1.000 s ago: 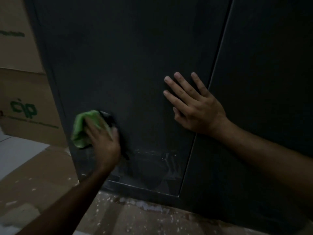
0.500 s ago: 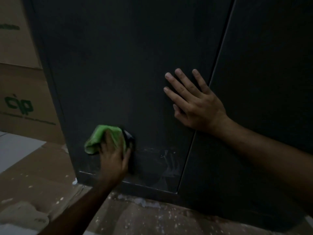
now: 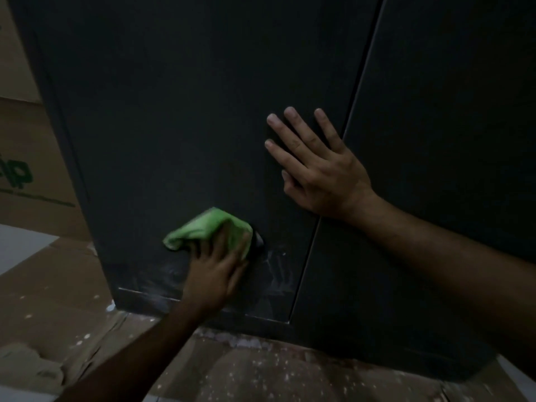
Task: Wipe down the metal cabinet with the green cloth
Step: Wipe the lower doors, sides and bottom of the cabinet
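The green cloth point(image 3: 208, 230) is bunched up under the left hand point(image 3: 216, 271), low on the dark metal cabinet point(image 3: 179, 111). The fingers press the cloth flat against the left door. White smudges point(image 3: 275, 271) show just right of this hand, and more just left of it, near the door's bottom edge. Up and to the right, the right hand point(image 3: 316, 166) lies flat on the door, fingers spread, right beside the door gap point(image 3: 362, 79). A cardboard box point(image 3: 26, 175) with green letters stands far left of the cloth. The speckled floor point(image 3: 261, 372) lies below both hands.

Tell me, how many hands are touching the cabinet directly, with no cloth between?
1. The right hand lies flat on the metal cabinet door, beside the seam. The left hand presses the green cloth low on that door, so cloth lies between.
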The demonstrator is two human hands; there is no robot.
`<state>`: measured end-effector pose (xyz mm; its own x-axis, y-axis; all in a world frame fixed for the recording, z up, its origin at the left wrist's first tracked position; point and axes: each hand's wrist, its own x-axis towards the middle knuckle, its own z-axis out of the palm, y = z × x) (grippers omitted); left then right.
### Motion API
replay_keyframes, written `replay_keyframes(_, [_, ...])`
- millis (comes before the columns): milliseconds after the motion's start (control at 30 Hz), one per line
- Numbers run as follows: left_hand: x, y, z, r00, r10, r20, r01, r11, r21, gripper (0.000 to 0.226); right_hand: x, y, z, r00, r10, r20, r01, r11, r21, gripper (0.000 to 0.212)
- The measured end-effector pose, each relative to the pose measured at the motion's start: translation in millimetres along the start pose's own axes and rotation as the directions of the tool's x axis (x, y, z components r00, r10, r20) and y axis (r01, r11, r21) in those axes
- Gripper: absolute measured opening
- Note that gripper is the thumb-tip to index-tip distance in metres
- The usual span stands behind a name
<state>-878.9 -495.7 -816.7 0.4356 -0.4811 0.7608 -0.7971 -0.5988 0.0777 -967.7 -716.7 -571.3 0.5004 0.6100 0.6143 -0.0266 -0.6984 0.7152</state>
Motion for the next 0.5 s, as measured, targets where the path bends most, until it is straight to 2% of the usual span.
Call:
replay_keyframes(67, [-14, -17, -1, 0.978, 0.204, 0.048, -0.208, 0.973, 0.102, 0.06, 0, 0, -1, 1.0, -0.007, 0.0, 0.007, 1.0, 0.006, 0.05])
replay_keyframes(133, [-22, -39, -7, 0.969, 0.241, 0.053, -0.247, 0.956, 0.157, 0.068, -1, 0, -1, 1.0, -0.013, 0.001, 0.013, 1.0, 0.011, 0.05])
replay_keyframes(167, [-24, -44, -11, 0.978, 0.199, 0.063, -0.206, 0.965, 0.159, 0.07, -1, 0, 0, 1.0, -0.013, -0.001, 0.013, 1.0, 0.011, 0.05])
replay_keyframes(233, [-18, -38, -17, 1.0, -0.003, 0.02, 0.001, 0.997, 0.082, 0.065, -4, -2, 2, 1.0, -0.003, -0.012, 0.003, 1.0, 0.015, 0.05])
replay_keyframes(300, [8, -14, -17, 0.964, -0.255, -0.082, 0.248, 0.965, -0.084, 0.062, -14, -7, 3, 1.0, 0.01, -0.008, -0.01, 0.999, 0.035, 0.05])
replay_keyframes(333, [23, 1, -15, 0.935, -0.335, -0.117, 0.315, 0.936, -0.158, 0.063, -22, -10, 3, 1.0, 0.013, 0.002, -0.013, 0.999, 0.05, 0.05])
replay_keyframes(367, [37, 16, -14, 0.926, -0.353, -0.136, 0.325, 0.926, -0.194, 0.066, -33, -13, 3, 1.0, 0.015, 0.016, -0.016, 0.998, 0.066, 0.051])
replay_keyframes(400, [46, 30, -12, 0.944, -0.299, -0.14, 0.273, 0.946, -0.177, 0.067, -45, -16, 2, 0.999, 0.019, 0.036, -0.021, 0.997, 0.079, 0.052])
replay_keyframes(433, [49, 39, -7, 0.976, -0.175, -0.128, 0.161, 0.981, -0.108, 0.069, -58, -18, 1, 0.998, 0.029, 0.058, -0.035, 0.995, 0.089, 0.054])
replay_keyframes(467, [44, 43, -1, 0.996, 0.002, -0.092, -0.004, 1.0, -0.026, 0.07, -71, -20, 0, 0.996, 0.049, 0.076, -0.056, 0.994, 0.093, 0.056])
replay_keyframes(500, [34, 42, 4, 0.981, 0.191, -0.028, -0.19, 0.981, 0.034, 0.071, -83, -22, -2, 0.993, 0.075, 0.086, -0.083, 0.992, 0.091, 0.057])
